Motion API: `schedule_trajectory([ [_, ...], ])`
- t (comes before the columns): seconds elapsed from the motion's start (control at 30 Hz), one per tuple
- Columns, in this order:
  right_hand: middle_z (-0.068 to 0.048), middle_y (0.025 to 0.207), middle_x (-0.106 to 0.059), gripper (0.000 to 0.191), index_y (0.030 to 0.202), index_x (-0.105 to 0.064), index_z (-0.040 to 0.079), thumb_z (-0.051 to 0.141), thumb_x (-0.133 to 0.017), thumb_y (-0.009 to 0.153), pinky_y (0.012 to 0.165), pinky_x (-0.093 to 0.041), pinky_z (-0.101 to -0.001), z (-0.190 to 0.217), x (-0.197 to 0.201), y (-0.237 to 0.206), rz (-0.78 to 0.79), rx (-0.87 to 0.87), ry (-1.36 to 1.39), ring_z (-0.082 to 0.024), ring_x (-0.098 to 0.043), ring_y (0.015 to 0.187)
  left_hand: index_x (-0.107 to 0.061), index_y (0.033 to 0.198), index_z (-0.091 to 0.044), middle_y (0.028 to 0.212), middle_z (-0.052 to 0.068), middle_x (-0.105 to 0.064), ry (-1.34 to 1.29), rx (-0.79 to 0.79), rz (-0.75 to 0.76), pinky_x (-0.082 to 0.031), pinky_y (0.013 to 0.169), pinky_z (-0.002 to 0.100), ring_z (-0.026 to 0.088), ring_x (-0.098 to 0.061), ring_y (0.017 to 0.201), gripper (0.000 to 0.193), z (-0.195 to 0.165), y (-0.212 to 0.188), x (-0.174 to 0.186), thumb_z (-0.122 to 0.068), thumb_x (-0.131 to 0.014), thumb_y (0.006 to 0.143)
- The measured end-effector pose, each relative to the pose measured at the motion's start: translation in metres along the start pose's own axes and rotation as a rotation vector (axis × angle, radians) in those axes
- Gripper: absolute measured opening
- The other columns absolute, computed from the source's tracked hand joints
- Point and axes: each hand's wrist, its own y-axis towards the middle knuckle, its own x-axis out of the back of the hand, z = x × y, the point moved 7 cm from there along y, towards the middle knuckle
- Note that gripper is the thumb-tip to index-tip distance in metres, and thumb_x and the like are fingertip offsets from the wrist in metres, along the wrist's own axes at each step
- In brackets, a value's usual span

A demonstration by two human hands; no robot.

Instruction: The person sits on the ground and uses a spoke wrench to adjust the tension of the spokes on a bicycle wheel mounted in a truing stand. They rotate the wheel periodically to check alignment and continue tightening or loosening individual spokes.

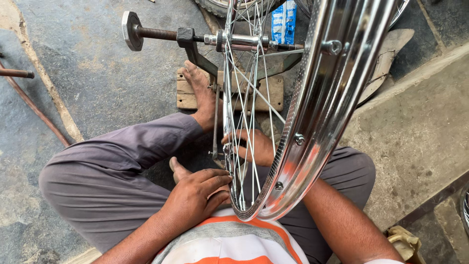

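Note:
A shiny chrome bicycle wheel rim (pixel 322 112) with thin spokes (pixel 246 98) stands upright in a truing stand, its hub (pixel 244 41) on a threaded axle. My left hand (pixel 195 195) rests flat against the near side of the rim's bottom, fingers spread over the spokes. My right hand (pixel 254 146) reaches in from the other side and its fingers pinch a spoke low on the wheel, perhaps with a small tool that I cannot make out. I sit on the ground in grey trousers, one bare foot (pixel 200 93) pressed on the stand's wooden base (pixel 229 90).
A large nut (pixel 131 30) caps the axle's left end. A blue and white packet (pixel 284 22) lies behind the hub. A rusty rod (pixel 17 73) lies at the left. A concrete step (pixel 420 127) rises on the right, with a crumpled rag (pixel 405 242) near it.

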Motion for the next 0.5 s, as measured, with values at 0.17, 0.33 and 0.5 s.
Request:
schedule_trajectory([
  [0.17,-0.006,0.089,-0.079,0.029,0.118,-0.075,0.017,0.022,-0.070,0.089,0.062,-0.062,-0.0340,0.001,0.022,-0.023,-0.457,-0.408,0.148,-0.015,-0.072,0.065,-0.073,0.114,-0.002,0.113,0.015,-0.072,-0.031,-0.024,0.009,-0.058,0.084,0.039,0.031,-0.072,0.102,0.038,-0.006,-0.003,0.004,-0.023,-0.079,0.083],
  [0.33,-0.012,0.081,-0.078,0.028,0.118,-0.074,0.012,0.016,-0.073,0.090,0.061,-0.058,-0.0309,-0.011,0.024,-0.025,-0.428,-0.552,0.120,-0.014,-0.073,0.067,-0.074,0.110,-0.003,0.104,0.011,-0.074,-0.093,-0.100,-0.014,-0.058,0.080,0.039,0.028,-0.073,0.094,0.036,-0.030,-0.004,0.019,-0.023,-0.083,0.083],
  [0.5,-0.011,0.086,-0.078,0.028,0.113,-0.068,0.003,0.016,-0.071,0.089,0.063,-0.061,-0.0293,-0.007,-0.003,-0.017,-0.225,-0.438,0.362,-0.014,-0.076,0.071,-0.075,0.109,-0.003,0.100,0.008,-0.075,-0.153,-0.091,-0.057,-0.061,0.078,0.035,0.023,-0.077,0.092,0.033,-0.046,-0.005,0.028,-0.025,-0.084,0.085],
])
